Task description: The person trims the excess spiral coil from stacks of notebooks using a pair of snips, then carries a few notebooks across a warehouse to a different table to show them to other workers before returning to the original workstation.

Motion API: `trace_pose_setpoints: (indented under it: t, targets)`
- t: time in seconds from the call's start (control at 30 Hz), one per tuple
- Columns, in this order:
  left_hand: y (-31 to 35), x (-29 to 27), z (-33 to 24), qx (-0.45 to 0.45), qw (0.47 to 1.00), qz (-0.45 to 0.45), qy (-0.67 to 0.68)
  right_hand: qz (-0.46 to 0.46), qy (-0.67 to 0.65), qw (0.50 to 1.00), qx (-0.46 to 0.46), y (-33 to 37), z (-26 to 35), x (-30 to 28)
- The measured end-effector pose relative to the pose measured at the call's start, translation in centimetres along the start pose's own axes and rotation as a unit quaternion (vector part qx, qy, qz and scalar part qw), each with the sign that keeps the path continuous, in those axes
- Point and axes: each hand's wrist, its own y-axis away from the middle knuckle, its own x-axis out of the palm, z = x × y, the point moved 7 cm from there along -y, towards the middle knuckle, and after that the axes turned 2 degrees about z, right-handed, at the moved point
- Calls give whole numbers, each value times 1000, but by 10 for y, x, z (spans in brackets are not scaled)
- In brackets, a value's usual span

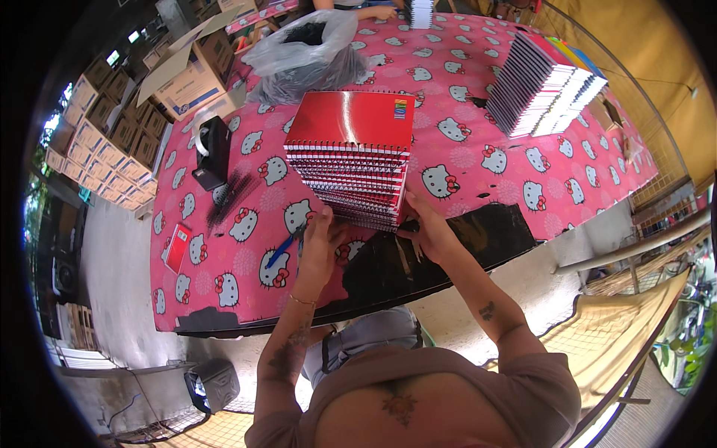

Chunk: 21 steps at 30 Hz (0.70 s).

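Note:
A tall stack of red spiral notebooks (pixel 351 123) stands on the table in front of me, its wire-bound edges facing me. At the stack's lower left side, my left hand (pixel 323 237) holds it with the fingers curled behind the near edge. My right hand (pixel 429 228) grips the lower right corner, thumb along the side. Some fingers are hidden by the notebooks. A blue pen (pixel 281 252) lies just left of my left hand. Further left is a small red booklet or card (pixel 177 248).
A black tape dispenser (pixel 214 153) stands to the left. Behind the stack sits a clear plastic bag (pixel 306 63) with dark contents. More notebooks (pixel 534 89) are piled at the right. Cardboard boxes (pixel 198 78) fill the far left. Across the table shows another person's hand (pixel 385 13).

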Motion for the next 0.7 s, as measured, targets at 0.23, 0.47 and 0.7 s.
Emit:
trace_pose_setpoints:
  t: [0.23,0.47,0.7]
  targets:
    - [-35,48,0,2,998,55,-39,-52,7,998,-20,-9,21,-39]
    - [-101,108,26,-33,990,123,-66,-126,-34,988,-76,-9,49,-102]
    - [-163,191,38,-23,966,228,-120,-199,-73,969,-129,-8,82,-151]
